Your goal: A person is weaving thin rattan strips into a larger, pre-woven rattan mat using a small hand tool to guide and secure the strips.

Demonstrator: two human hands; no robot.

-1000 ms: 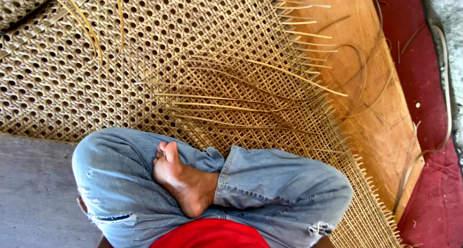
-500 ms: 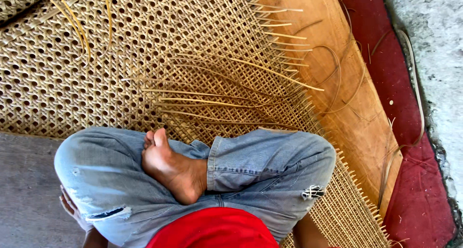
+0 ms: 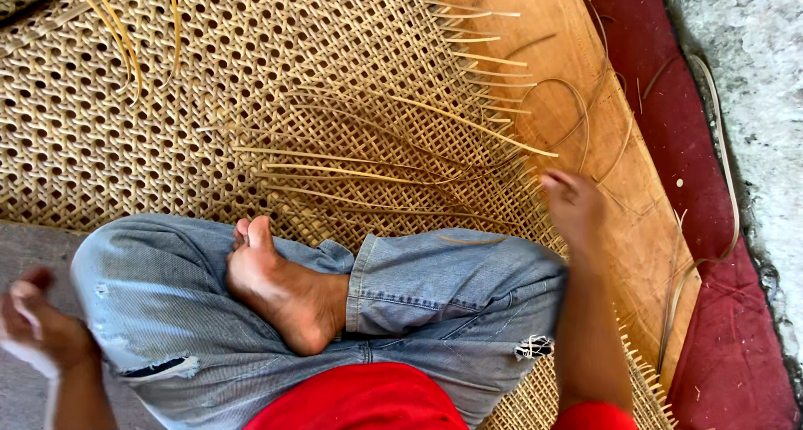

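I sit cross-legged in pale blue jeans [image 3: 443, 279], with a bare foot [image 3: 284, 288] resting on my knee, on a wide woven cane sheet [image 3: 251, 79]. My right hand [image 3: 573, 208] reaches past my knee to the sheet's frayed right edge. Its fingers are curled and blurred beside the loose cane strands [image 3: 401, 175] that arc over the weave. Whether it grips a strand is unclear. My left hand [image 3: 38, 325] is low at the left edge, closed around a blurred white strip [image 3: 29, 355].
A wooden board [image 3: 577, 79] lies under the sheet's right edge, with thin cane strips curling over it. Beyond it come a dark red mat [image 3: 736, 330] and rough grey concrete [image 3: 753, 62]. More loose strands [image 3: 117, 28] lie at the top left. Grey floor [image 3: 25, 254] shows at the left.
Both hands have come into view: the right one at the sheet's frayed edge, the left one at the lower left. The view has shifted right, so my legs and the sheet sit further left.
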